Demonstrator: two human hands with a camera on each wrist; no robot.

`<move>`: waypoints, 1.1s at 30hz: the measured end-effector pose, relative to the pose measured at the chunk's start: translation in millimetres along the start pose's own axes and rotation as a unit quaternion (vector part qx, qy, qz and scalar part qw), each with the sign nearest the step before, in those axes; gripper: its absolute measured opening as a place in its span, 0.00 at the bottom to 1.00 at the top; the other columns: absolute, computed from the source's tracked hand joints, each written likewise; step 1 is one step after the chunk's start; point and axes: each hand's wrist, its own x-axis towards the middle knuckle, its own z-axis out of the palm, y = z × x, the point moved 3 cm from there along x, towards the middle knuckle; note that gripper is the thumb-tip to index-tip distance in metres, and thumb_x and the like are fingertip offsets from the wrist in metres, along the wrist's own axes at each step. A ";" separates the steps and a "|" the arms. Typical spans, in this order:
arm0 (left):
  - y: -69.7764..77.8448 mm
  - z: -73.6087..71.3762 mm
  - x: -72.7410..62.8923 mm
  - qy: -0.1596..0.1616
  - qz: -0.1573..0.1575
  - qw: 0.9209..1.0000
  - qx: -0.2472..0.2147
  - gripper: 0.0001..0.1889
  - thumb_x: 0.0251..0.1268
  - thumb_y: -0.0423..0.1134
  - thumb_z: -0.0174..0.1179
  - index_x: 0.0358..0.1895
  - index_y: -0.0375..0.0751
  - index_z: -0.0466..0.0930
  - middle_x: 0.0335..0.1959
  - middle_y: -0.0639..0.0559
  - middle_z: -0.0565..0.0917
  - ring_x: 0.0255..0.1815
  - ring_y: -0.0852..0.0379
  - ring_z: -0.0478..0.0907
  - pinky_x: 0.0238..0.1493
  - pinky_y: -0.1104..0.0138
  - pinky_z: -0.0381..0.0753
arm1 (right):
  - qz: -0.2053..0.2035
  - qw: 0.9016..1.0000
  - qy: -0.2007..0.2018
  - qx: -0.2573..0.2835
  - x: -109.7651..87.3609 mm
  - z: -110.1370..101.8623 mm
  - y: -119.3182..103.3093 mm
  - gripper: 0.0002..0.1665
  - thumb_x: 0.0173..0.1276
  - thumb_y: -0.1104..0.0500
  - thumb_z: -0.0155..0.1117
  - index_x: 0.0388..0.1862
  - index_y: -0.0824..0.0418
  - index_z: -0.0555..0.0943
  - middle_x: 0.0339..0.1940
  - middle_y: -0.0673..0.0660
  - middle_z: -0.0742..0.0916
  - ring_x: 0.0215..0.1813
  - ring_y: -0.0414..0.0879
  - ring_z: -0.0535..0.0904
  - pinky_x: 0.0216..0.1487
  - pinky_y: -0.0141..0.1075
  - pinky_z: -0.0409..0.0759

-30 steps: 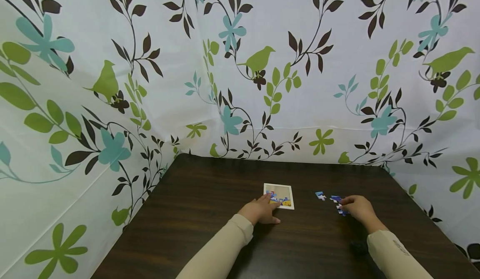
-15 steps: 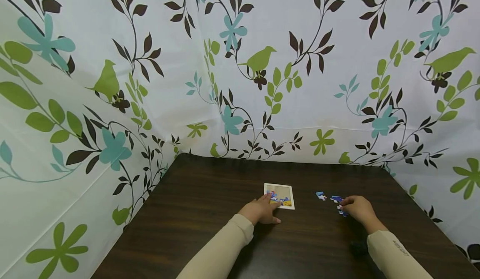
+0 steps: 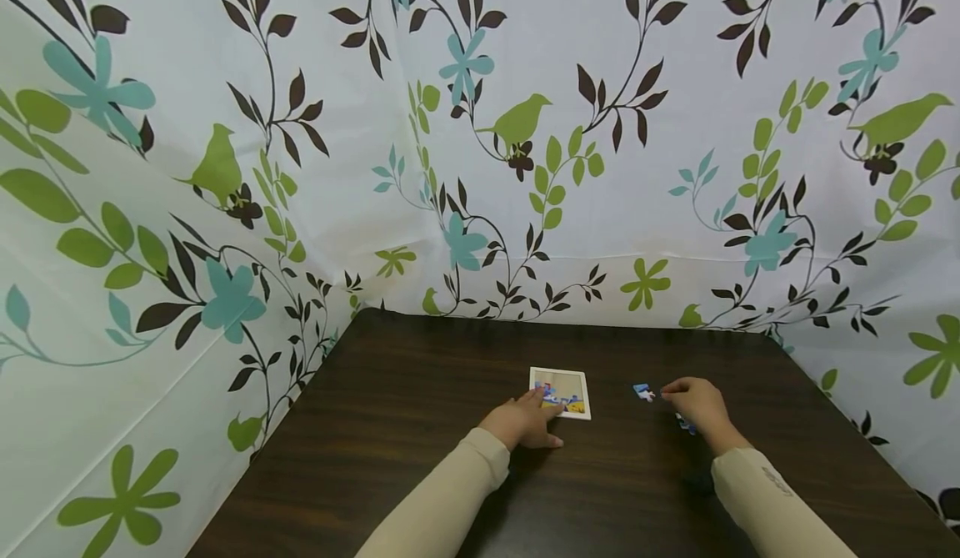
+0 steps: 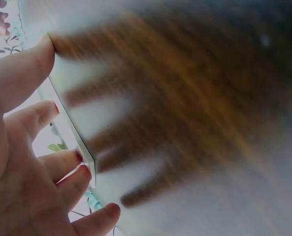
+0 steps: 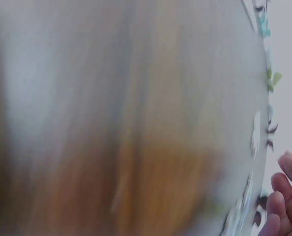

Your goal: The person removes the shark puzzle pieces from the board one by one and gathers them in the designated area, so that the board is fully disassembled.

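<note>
A jigsaw puzzle in a white frame [image 3: 587,394] lies on the dark table, with colourful pieces filling its lower part. My left hand [image 3: 522,421] rests on its near left side, fingers spread and straight; the left wrist view shows the left hand [image 4: 33,162] at the frame's thin edge. To the right, my right hand [image 3: 701,406] pinches a puzzle piece, almost wholly hidden by the fingertips. Just left of those fingertips lies a blue and white puzzle piece [image 3: 642,392]. Another blue piece [image 3: 686,425] is partly covered beneath the hand. Curled right fingers [image 5: 283,196] show in the right wrist view.
The dark wooden table [image 3: 390,424] extends around both hands. A white curtain [image 3: 337,166] printed with leaves, birds and flowers hangs behind it and along its sides.
My right hand has moved slightly left and away from me, and the middle loose piece has gone from sight at its fingertips. The left hand stays on the frame.
</note>
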 end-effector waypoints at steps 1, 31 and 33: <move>-0.1 -0.2 -0.1 0.000 0.000 1.000 -0.001 0.36 0.65 0.65 0.58 0.76 0.69 0.60 0.81 0.50 0.53 0.82 0.53 0.49 0.78 0.53 0.58 | -0.003 1.000 -0.001 0.002 2.1 3.5 -5.7 0.16 0.71 0.58 0.60 0.47 0.70 0.85 0.49 0.73 0.84 0.45 0.62 0.81 0.41 0.52 0.80; -1.1 2.2 -0.9 -0.011 0.005 1.000 0.015 0.34 0.68 0.65 0.54 0.76 0.74 0.55 0.82 0.57 0.49 0.82 0.60 0.46 0.78 0.54 0.58 | -0.032 0.996 -0.060 0.049 18.7 119.8 -139.6 0.06 0.62 0.64 0.68 0.37 0.65 0.86 0.37 0.60 0.86 0.37 0.50 0.79 0.34 0.40 0.80; -1.9 2.7 -0.5 -0.008 0.007 1.000 0.009 0.34 0.68 0.66 0.54 0.76 0.74 0.56 0.82 0.57 0.49 0.82 0.60 0.46 0.78 0.54 0.59 | -0.035 0.996 -0.060 0.050 19.0 120.7 -139.8 0.05 0.62 0.65 0.69 0.37 0.65 0.86 0.36 0.59 0.86 0.36 0.50 0.79 0.35 0.40 0.80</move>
